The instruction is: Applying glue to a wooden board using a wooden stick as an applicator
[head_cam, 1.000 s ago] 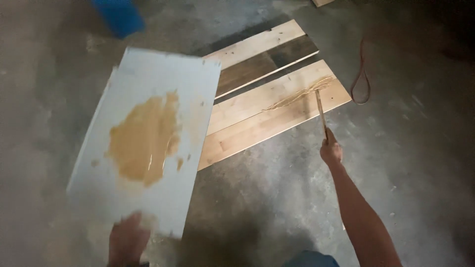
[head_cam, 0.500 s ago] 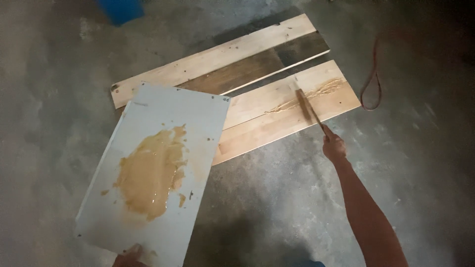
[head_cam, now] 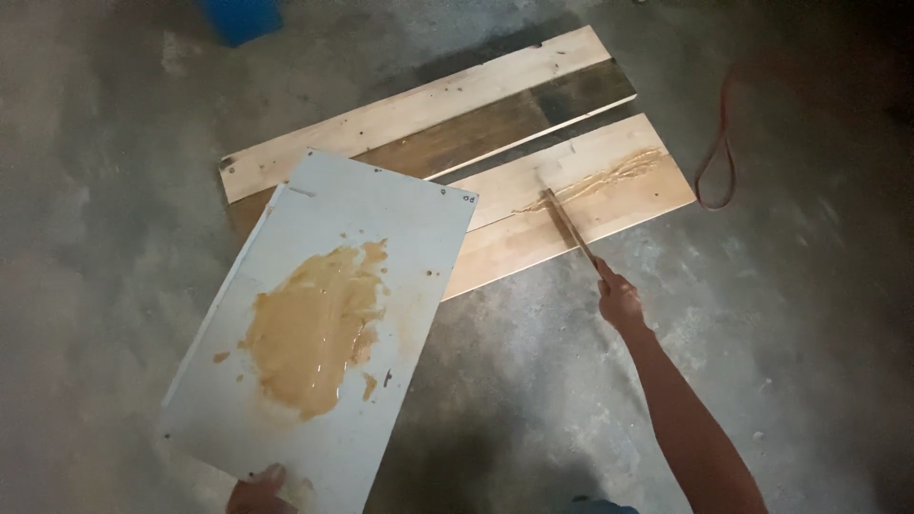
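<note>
My left hand [head_cam: 259, 492] grips the near edge of a pale grey board [head_cam: 324, 314], held tilted, with a big blob of tan paste [head_cam: 314, 328] on its middle. My right hand [head_cam: 619, 300] holds a thin wooden stick [head_cam: 571, 228], whose tip rests on the front light plank [head_cam: 571, 205]. A streak of the same tan paste [head_cam: 609, 176] runs along that plank to the right of the tip. Behind it lie a dark plank [head_cam: 476, 133] and another light plank [head_cam: 419, 109], side by side on the concrete floor.
A red cord [head_cam: 719, 157] loops on the floor right of the planks. A blue container [head_cam: 240, 19] stands at the top left edge. Rough grey concrete [head_cam: 533, 400] surrounds everything.
The stick tip has slid left along the front plank, away from the paste streak. The board has dropped lower and nearer, uncovering more of the planks behind it.
</note>
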